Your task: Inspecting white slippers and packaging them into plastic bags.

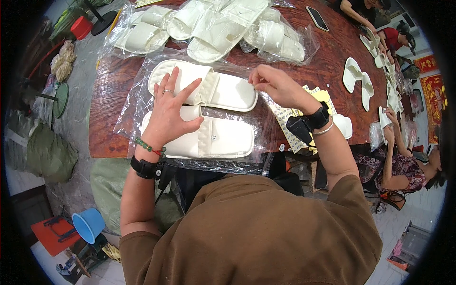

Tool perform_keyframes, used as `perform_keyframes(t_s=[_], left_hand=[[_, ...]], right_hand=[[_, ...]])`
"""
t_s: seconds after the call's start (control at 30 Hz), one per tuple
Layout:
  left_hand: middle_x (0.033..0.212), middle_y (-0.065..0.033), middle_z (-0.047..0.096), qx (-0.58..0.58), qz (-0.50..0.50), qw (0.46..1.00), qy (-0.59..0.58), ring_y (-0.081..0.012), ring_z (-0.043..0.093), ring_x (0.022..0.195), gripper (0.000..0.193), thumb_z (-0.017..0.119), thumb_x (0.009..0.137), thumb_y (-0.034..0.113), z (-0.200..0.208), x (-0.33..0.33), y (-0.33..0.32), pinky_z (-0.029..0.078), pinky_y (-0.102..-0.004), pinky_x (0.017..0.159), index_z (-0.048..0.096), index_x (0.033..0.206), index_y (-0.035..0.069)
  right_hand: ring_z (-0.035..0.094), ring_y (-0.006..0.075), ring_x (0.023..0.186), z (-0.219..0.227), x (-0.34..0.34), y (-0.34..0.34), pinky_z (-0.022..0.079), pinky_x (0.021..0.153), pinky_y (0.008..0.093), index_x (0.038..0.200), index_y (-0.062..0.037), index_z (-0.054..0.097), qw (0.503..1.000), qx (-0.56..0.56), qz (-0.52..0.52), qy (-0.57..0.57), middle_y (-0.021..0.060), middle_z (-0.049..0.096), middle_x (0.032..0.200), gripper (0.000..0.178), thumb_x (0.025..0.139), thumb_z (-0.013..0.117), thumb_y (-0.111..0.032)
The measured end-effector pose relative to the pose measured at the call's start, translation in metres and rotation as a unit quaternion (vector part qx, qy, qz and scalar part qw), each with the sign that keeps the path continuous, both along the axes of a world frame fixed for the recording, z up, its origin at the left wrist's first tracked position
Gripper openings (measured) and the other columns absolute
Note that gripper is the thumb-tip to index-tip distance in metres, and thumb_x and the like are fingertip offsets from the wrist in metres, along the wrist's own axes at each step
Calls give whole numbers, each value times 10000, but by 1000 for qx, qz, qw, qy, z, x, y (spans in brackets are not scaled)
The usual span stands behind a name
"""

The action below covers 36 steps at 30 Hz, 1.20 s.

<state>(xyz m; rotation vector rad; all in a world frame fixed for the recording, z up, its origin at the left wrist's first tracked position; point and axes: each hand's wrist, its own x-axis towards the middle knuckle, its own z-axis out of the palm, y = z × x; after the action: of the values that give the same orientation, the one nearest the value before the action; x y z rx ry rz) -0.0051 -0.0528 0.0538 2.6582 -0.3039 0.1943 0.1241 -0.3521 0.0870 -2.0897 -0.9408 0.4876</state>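
A: Status on the slipper pair (232,130)?
B: White, two side by side, strap ends left, on the tabletop (316,61). Clear plastic (137,95) shows around the pair; can't tell if they're inside it or on top.
A: Left hand (173,109)?
B: Flat over the strap ends of the pair, fingers spread wide, thumb out over the near slipper's strap. Not gripping.
A: Right hand (257,87)?
B: At the right end of the pair's far slipper. Thumb and index pinched narrow. Can't tell if anything's between them.
A: Neighbours?
B: Yellow-and-white sticker sheets (308,102) just right of the pair, partly under the right forearm. Bagged slippers (213,31) heaped beyond the pair. Phone (317,19) beyond and right of it. Loose slippers (352,76) well right.
A: Other people?
B: Co-worker's hands (388,124) far right of the pair, on another white slipper.
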Motion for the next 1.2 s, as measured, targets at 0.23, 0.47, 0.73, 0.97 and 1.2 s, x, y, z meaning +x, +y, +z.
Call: perform_keyframes(t_s=[0.23,0.47,0.73,0.97,1.2], left_hand=[[1635,-248,218,-12,1,1000,-9,-498,198,1497,884,825,678,303,-5,2,2,149,-614,1218,494,1497,316],[1631,-248,214,-18,-3,1000,-9,-514,206,1487,907,843,662,353,-7,2,3,156,-642,1205,486,1496,375],[1631,-255,209,-20,0,1000,-6,-517,209,1484,906,843,657,350,-5,2,3,166,-645,1200,491,1492,376],[1624,-273,214,-23,-4,1000,-6,-529,220,1475,907,841,654,351,-3,3,2,161,-644,1199,496,1493,349],[1620,-276,212,-22,-9,1000,-15,-529,204,1471,899,839,655,349,-1,0,4,146,-659,1191,506,1489,316]], right_hand=[[602,344,934,5,12,57,486,830,412,959,-13,590,988,-96,95,-80,153,604,991,104,889,656,-54],[606,353,971,-17,29,87,484,855,423,892,-17,617,973,-174,119,-96,164,608,994,55,845,639,-34],[602,372,984,-23,29,96,483,864,447,885,-14,617,968,-207,104,-99,181,605,994,59,845,633,-54],[622,394,963,-34,26,97,497,838,456,881,-7,624,968,-191,78,-141,194,609,992,57,836,646,-35],[632,394,947,-40,24,100,506,826,456,868,-10,625,970,-161,58,-175,194,607,988,104,793,694,-33]])
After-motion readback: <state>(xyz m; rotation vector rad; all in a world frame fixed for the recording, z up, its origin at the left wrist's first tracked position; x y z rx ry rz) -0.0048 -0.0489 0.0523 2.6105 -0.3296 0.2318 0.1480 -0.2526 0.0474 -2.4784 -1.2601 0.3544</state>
